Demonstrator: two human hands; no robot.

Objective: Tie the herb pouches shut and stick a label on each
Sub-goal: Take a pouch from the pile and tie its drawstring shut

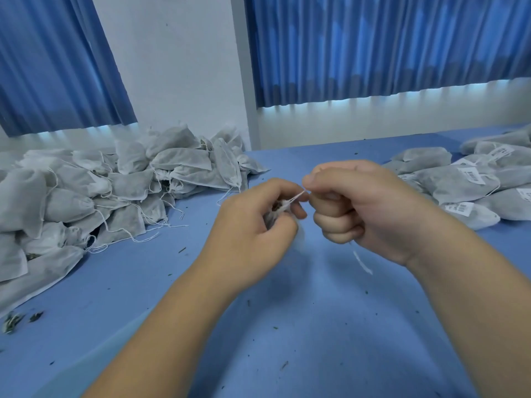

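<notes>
My left hand (255, 222) grips a small white herb pouch (275, 209) by its gathered neck, above the middle of the blue table (287, 326); most of the pouch is hidden in the fist. My right hand (362, 205) pinches the pouch's white drawstring (297, 196) between thumb and forefinger, and the string runs taut between the two hands. A loose string end (362, 262) hangs below my right fist.
A large heap of unlabelled white pouches (94, 191) with trailing strings fills the table's left side. Pouches bearing barcode labels (471, 179) lie at the right. Herb crumbs (11, 323) are scattered over the blue surface. Blue curtains (373, 47) hang behind.
</notes>
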